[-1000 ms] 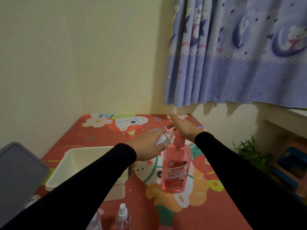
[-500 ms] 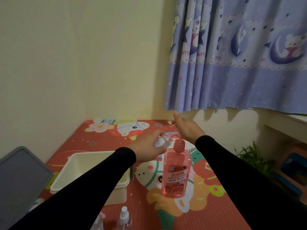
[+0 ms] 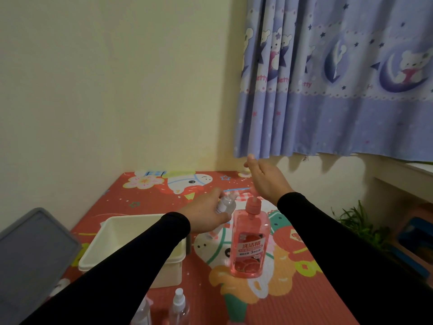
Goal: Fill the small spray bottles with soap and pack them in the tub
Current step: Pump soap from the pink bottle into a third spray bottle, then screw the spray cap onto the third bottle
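The left hand gripped a small clear spray bottle, tilted with its open neck toward the pump spout of the pink dish soap bottle. The right hand hovered above the pump head, fingers loosely spread, holding nothing and not touching it. By the look of it, the filling step was in hand: the next move called for pressing the pump down while the small neck sat right under the spout, or soap would land on the red cartoon mat. The soap bottle stood upright, seemingly nearly full. How much soap the held bottle had could not be told. The cream tub beside the left forearm showed no bottles in its visible part. Two more spray bottles stood capped near the bottom edge, apparently clear and unfilled.
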The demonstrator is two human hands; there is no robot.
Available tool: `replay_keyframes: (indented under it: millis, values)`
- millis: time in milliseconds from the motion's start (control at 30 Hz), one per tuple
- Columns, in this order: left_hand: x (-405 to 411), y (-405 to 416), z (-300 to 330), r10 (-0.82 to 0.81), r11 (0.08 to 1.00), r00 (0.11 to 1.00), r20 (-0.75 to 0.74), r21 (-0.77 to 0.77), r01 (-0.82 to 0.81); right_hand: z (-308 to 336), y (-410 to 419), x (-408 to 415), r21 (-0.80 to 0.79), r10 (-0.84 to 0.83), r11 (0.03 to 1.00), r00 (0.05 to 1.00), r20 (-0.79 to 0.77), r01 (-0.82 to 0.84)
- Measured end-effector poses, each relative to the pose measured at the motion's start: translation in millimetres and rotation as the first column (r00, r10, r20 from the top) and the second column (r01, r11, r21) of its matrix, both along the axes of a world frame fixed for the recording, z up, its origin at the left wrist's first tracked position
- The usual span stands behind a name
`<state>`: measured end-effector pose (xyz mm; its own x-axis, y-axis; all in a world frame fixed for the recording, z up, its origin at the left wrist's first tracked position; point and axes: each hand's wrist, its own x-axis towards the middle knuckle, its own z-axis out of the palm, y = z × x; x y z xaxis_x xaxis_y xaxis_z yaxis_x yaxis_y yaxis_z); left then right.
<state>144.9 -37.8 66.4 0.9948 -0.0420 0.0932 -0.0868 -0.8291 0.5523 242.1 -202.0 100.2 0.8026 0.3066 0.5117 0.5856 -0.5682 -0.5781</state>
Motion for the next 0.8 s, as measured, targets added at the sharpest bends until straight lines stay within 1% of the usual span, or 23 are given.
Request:
replay_keyframes:
  millis: [100,200,333,433,667,800]
  values:
    - [-5,3,2,0.005,1.000,1.000,0.003,-0.018,-0.005,1,-3,-3,-0.097,0.032,0.995,0.998,0.047,-0.028]
    - [-14,7,7,0.014,0.999,1.000,0.020,-0.038,-0.013,3,-5,-7,-0.191,0.025,0.982,0.995,0.095,-0.006]
    - [-30,15,13,0.031,0.998,0.999,0.043,-0.055,-0.028,6,-10,-18,-0.246,0.042,0.969,0.990,0.134,-0.007]
    - [-45,20,17,0.040,0.992,0.997,0.066,-0.125,-0.032,7,-13,-27,-0.300,0.065,0.954,0.988,0.141,-0.020]
    - [-93,40,23,0.111,0.969,0.985,0.129,-0.236,-0.078,6,-13,-69,-0.299,0.106,0.953,0.979,0.173,-0.050]
    - [-123,55,16,0.162,0.950,0.972,0.172,-0.295,-0.106,-8,-4,-100,-0.298,0.137,0.951,0.975,0.174,-0.081]
